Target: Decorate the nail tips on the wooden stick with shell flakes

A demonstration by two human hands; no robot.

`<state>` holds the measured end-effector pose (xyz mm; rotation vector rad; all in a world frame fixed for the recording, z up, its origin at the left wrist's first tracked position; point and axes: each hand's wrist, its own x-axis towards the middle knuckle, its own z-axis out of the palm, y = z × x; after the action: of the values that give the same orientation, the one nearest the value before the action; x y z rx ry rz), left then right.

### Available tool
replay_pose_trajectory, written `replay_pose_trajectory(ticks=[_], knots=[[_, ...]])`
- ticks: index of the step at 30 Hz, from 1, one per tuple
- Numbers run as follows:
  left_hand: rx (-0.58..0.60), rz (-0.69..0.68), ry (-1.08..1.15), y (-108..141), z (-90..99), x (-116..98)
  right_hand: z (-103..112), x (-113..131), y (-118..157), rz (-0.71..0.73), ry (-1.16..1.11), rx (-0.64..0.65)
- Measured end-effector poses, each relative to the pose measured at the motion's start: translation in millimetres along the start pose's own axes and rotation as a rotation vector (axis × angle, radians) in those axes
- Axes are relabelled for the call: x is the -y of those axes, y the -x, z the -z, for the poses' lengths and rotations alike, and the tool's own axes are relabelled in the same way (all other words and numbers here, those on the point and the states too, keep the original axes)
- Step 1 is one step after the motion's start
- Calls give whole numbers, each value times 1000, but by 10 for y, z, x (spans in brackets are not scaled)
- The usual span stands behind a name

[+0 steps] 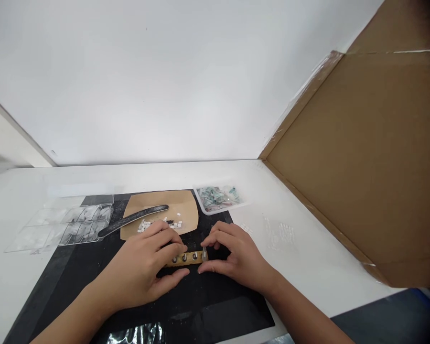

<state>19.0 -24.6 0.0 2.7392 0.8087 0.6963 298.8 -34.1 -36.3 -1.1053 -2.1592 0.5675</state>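
A narrow yellowish strip [189, 258] with several small metallic pegs lies on the black mat [200, 310]. Over its left end is my left hand [146, 265], fingers curved and thumb apart, with nothing visible held. My right hand [236, 253] is at the strip's right end, its thumb and fingers apart around a small clear piece [204, 254] standing there. Whether the fingertips touch that piece is hard to tell. Behind my left hand, a brown tray [186, 200] holds small white pieces [143, 225], and a dark curved file [132, 220] rests across it.
At the left stands a clear compartment box [86, 224]. A white container [220, 197] with small packets is behind the strip. Clear bits [285, 234] lie on the white table [308, 258] at right, beside a large cardboard panel [361, 157].
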Motion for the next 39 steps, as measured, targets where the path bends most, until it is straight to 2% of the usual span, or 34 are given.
replay_pose_trajectory(ticks=[11,17,24,31,36,39], knots=[[-5,-77,-24,-72,-190,-130,20,-10,-9,53,19,5],[-3,-85,-45,-87,-228,-111,97,12,-16,59,-36,13],[-44,-79,10,-84,-199,-99,87,-3,-12,83,-80,14],[-31,-77,38,-82,-137,-113,80,-7,-10,54,-132,48],[-30,-73,16,-29,2,-32,80,-8,-14,72,-165,43],[32,-54,-18,7,156,17,81,-7,-10,85,-181,5]])
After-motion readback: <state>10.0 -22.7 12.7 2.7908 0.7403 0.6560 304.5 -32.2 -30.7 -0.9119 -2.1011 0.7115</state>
